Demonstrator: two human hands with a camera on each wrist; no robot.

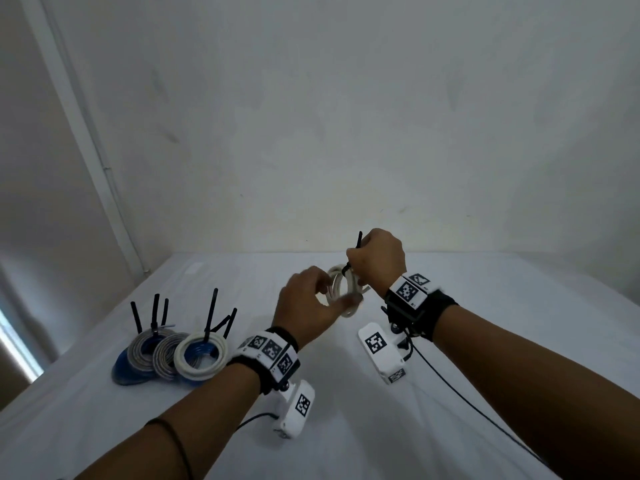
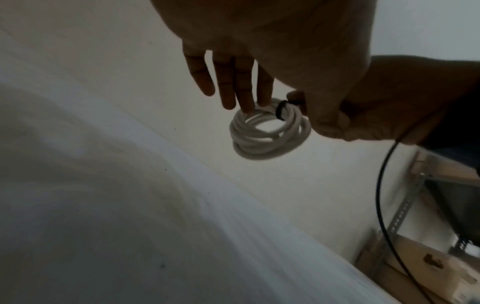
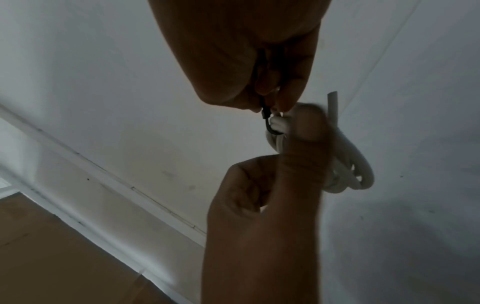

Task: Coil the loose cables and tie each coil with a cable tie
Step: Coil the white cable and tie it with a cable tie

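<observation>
A white cable coil [image 1: 347, 295] hangs in the air over the white table [image 1: 485, 323], between my two hands. A black cable tie [image 1: 358, 241] is looped round its top, and the tail sticks up out of my right fist. My right hand [image 1: 360, 263] pinches the tie just above the coil [image 3: 359, 172], at the tie's head [image 3: 265, 112]. The straight fingers of my left hand [image 1: 329, 289] touch the coil's [image 2: 267, 135] upper rim with their fingertips [image 2: 245, 108], and the thumb reaches toward its lower side. The tie [image 2: 281, 112] curves over the strands.
Several tied coils [image 1: 169, 355], blue, grey and white, lie in a heap at the table's left with black tie tails standing up. A black lead [image 1: 460, 396] runs from my right wrist across the table. A metal shelf with cardboard boxes [image 2: 428, 257] stands to the right.
</observation>
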